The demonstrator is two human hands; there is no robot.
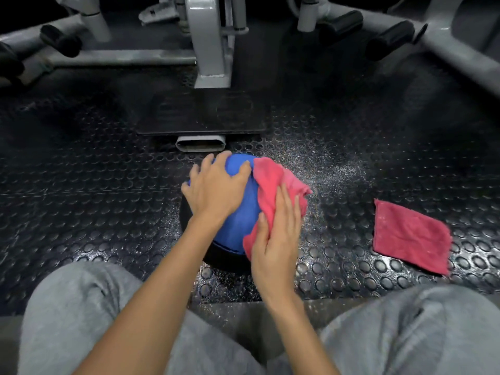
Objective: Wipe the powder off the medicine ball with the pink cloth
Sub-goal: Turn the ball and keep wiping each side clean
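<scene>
Pink cloth (270,180) draped over right side of medicine ball (238,212), ball on rubber floor (81,185). Right hand (278,234) grip wide, flat fingers pressing cloth on; left hand (216,188) grip wide, steadying top. Bare blue face looks clean; wiping likely midway, covered side unjudged.

No readable text in my view.

I find no word, number or brand on the blue medicine ball (238,212), the pink cloth (270,185), the second pink cloth (408,236) lying on the floor or the grey machine frame (211,50). The dark footplate (203,115) shows faint raised marks, too dim and blurred for me to read.
</scene>
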